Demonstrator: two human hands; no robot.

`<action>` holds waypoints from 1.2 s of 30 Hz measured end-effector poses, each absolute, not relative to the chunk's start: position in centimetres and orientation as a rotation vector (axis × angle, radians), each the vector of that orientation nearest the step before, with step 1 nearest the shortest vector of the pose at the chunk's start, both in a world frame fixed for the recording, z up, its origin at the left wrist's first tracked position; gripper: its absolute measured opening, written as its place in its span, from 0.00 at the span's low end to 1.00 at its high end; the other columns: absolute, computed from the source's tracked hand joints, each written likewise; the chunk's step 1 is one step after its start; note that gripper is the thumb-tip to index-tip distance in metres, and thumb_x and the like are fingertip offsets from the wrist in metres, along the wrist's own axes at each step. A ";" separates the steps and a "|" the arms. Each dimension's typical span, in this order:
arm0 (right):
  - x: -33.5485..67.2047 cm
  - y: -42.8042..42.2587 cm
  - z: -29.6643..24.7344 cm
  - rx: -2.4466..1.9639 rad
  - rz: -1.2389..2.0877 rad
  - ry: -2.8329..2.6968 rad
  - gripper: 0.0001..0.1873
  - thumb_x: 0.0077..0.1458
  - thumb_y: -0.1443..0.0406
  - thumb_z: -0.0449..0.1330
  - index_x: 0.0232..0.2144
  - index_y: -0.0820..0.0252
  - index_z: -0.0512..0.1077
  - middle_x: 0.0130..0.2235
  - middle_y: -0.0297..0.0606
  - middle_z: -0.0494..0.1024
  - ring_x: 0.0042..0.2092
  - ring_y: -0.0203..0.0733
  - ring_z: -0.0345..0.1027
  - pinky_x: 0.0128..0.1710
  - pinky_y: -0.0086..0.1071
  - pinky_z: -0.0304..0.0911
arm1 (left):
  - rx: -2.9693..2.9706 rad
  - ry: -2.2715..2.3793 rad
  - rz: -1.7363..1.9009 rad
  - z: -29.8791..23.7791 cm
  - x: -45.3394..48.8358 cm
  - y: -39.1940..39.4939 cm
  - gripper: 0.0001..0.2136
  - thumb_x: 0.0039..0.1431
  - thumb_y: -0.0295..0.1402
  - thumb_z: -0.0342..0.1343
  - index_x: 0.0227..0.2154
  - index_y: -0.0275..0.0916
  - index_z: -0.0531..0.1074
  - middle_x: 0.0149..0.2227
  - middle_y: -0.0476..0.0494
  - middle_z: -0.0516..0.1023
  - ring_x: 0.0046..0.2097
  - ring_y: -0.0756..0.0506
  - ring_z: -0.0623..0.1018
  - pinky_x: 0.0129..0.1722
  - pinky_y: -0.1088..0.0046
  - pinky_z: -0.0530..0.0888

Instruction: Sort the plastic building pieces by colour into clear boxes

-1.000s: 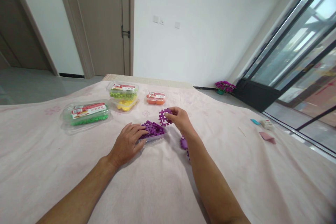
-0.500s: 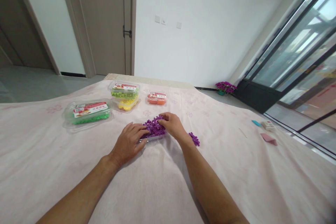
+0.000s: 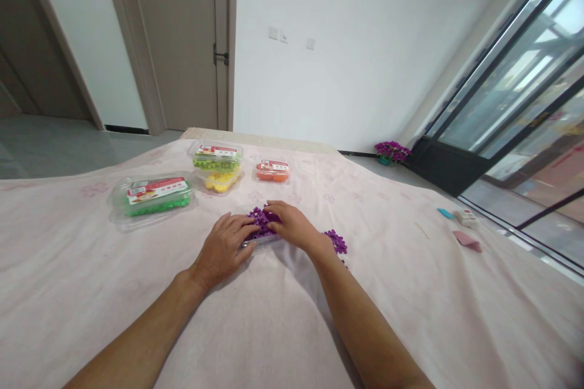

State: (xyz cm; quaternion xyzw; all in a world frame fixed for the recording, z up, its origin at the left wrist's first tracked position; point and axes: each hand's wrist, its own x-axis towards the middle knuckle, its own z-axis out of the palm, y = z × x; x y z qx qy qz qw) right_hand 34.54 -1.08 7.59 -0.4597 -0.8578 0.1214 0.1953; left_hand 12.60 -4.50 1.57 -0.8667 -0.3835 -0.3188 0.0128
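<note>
Purple interlocking plastic pieces (image 3: 259, 222) fill a clear plastic container (image 3: 263, 241) in front of me. My left hand (image 3: 225, 240) grips the container's left end, its thumb at the near rim and its fingers reaching over the pieces. From the right, my right hand (image 3: 292, 225) bends over the container with thumb and fingers around a purple piece (image 3: 272, 217); the hand partly hides that piece. Beside my right wrist, more purple pieces (image 3: 336, 242) lie on the cloth, partly covered by the forearm.
A closed box of green pieces (image 3: 157, 197) lies left on the pink cloth (image 3: 255, 328). Behind are a light-green box (image 3: 216, 158) above a yellow one (image 3: 221, 181), and an orange box (image 3: 272, 170). Pink paper (image 3: 468, 241) and a small white object (image 3: 466, 218) sit far right.
My right hand has shifted slightly left and lower over the container. A piece that stood up at its fingertips now sits lower among the others. My left hand has stayed put.
</note>
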 end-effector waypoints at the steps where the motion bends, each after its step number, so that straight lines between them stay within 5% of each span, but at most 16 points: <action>1: 34.6 -1.1 7.8 -1.270 0.323 -2.427 0.20 0.55 0.72 0.61 0.51 0.62 0.75 0.58 0.48 0.74 0.59 0.45 0.67 0.60 0.37 0.59 | -2.703 -1.198 -0.993 1.6 12.6 -4.5 0.15 0.64 0.35 0.53 0.52 0.43 0.74 0.55 0.41 0.77 0.57 0.40 0.73 0.64 0.50 0.60; 9: 34.6 -1.8 9.1 -1.493 0.185 -2.484 0.15 0.54 0.70 0.63 0.45 0.57 0.79 0.45 0.41 0.81 0.49 0.45 0.71 0.51 0.35 0.63 | -2.700 -1.206 -0.999 1.5 12.6 -4.6 0.14 0.64 0.34 0.53 0.52 0.43 0.74 0.55 0.41 0.76 0.57 0.40 0.73 0.64 0.49 0.60; 18: 34.7 -1.4 9.1 -1.551 0.241 -2.525 0.14 0.55 0.72 0.60 0.41 0.54 0.81 0.43 0.37 0.83 0.46 0.42 0.74 0.47 0.30 0.63 | -2.704 -1.213 -0.988 1.3 12.5 -4.4 0.15 0.65 0.35 0.53 0.52 0.44 0.73 0.55 0.42 0.76 0.58 0.40 0.72 0.64 0.48 0.60; 26: 35.1 -0.7 7.7 -1.436 0.024 -2.300 0.18 0.61 0.71 0.56 0.52 0.59 0.76 0.53 0.43 0.78 0.55 0.43 0.68 0.56 0.34 0.60 | -2.700 -1.210 -0.991 1.1 12.6 -4.4 0.15 0.65 0.36 0.53 0.53 0.44 0.73 0.56 0.42 0.76 0.58 0.40 0.72 0.64 0.49 0.59; 36: 35.0 -0.4 6.6 -1.613 -0.073 -2.306 0.17 0.63 0.72 0.54 0.50 0.59 0.76 0.45 0.45 0.76 0.50 0.45 0.66 0.51 0.33 0.60 | -2.691 -1.209 -1.018 1.3 12.6 -4.5 0.15 0.64 0.36 0.53 0.52 0.44 0.74 0.56 0.41 0.76 0.58 0.39 0.72 0.64 0.49 0.60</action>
